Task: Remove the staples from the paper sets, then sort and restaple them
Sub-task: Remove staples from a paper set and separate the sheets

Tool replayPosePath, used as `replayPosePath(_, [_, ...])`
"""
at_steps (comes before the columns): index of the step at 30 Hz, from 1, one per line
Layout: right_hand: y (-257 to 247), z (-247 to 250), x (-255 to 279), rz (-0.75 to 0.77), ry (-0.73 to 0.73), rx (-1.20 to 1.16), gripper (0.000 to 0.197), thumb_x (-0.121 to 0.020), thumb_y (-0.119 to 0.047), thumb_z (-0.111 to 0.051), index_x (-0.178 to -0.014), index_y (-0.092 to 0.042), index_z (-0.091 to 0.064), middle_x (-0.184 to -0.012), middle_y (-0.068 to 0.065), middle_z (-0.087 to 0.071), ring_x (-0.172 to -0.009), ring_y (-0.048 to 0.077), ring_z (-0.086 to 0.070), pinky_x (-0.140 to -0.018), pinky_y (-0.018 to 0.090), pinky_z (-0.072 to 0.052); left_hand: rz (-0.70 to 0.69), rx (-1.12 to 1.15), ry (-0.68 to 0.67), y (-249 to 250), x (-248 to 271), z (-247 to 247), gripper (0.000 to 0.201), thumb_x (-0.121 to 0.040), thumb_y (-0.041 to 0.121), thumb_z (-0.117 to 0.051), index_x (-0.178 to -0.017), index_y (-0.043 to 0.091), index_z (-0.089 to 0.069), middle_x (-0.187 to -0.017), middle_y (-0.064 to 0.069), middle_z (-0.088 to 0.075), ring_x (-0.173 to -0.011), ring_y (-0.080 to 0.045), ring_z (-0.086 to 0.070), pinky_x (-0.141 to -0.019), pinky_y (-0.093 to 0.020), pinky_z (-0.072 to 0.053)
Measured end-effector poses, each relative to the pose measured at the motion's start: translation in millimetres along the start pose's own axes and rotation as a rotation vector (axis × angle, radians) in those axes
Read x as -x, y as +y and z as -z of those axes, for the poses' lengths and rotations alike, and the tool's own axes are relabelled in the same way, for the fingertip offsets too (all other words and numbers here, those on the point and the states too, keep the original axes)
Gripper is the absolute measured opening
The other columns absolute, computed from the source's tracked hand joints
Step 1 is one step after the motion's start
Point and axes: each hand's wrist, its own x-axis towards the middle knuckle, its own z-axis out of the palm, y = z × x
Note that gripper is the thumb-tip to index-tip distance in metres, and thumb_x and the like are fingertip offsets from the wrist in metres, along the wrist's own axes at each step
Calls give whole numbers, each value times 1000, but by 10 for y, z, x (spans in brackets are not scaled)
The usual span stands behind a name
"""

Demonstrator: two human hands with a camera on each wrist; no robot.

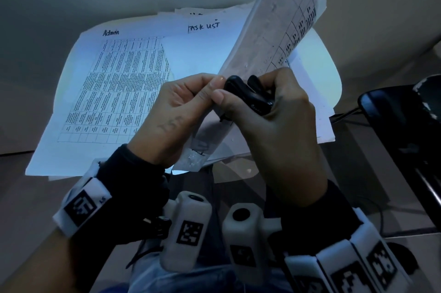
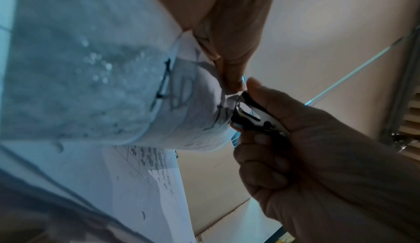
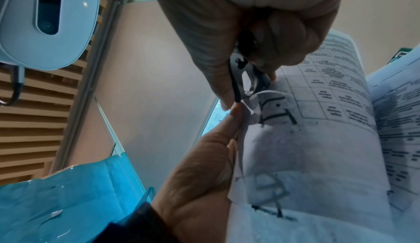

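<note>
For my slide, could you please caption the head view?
Left hand pinches paper set corner; right hand grips staple remover.

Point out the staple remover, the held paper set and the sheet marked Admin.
staple remover [image 1: 248, 96], head view, black handle.
held paper set [image 1: 274, 30], head view, raised page.
sheet marked Admin [image 1: 114, 92], head view, printed table.

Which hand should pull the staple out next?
The right hand. It already grips the staple remover, whose claws sit at the corner of the paper set. The left hand pinches that corner, so it should just hold.

Black staple remover [image 1: 248, 96] bites the corner of the upheld paper set [image 1: 274, 37].
</note>
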Motion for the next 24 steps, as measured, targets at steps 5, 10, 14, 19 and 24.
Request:
replayPosePath(5, [54, -50, 18, -3, 100, -42, 39, -71, -43, -71, -86, -12, -53, -75, -8, -61, -70, 5, -60, -66, 30, -53, -16, 21, -42, 5, -3, -11, 25, -83, 13, -51, -69, 13, -73, -77, -8, -67, -80, -18, -60, -79, -22, -51])
replayPosePath(10, [61, -88, 13, 23, 165, -104, 33, -72, -38, -69, -84, -11, -54, -72, -11, -61, -69, 2, -61, -61, 17, -50, -43, 16, -45, -11, 19, -32, 25, -85, 11, -51, -72, 13, -72, -81, -12, -66, -83, -22, -59, -81, -25, -51])
replayPosePath(14, [92, -88, 6, 21, 190, -151, 31, -72, -33, -72, -80, -8, -55, -65, -12, -59, -61, 0, -59, -58, 14, -46, -35, 12, -23, -6, 22, -66, 24, -85, 13, -51, -72, 14, -72, -80, -7, -68, -81, -17, -61, -78, -23, -52])
replayPosePath(19, [110, -15, 8, -142, 62, -420, 25, -73, -21, -77, -80, -5, -58, -64, 2, -63, -59, 9, -63, -56, 22, -50, 44, 40, -3, 19, 21, -67, 23, -87, 18, -57, -69, 17, -72, -77, -5, -70, -76, -13, -65, -73, -23, -54])
replayPosePath(24, [83, 82, -47, -290, -63, -627, 14, -77, -13, -67, -73, -11, -54, -43, -13, -45, -37, 0, -41, -40, 8, -32, 60, 12, 22, 68, 42, -93, 18, -80, 19, -57, -69, 14, -70, -71, -6, -70, -65, -15, -66, -66, -27, -56])
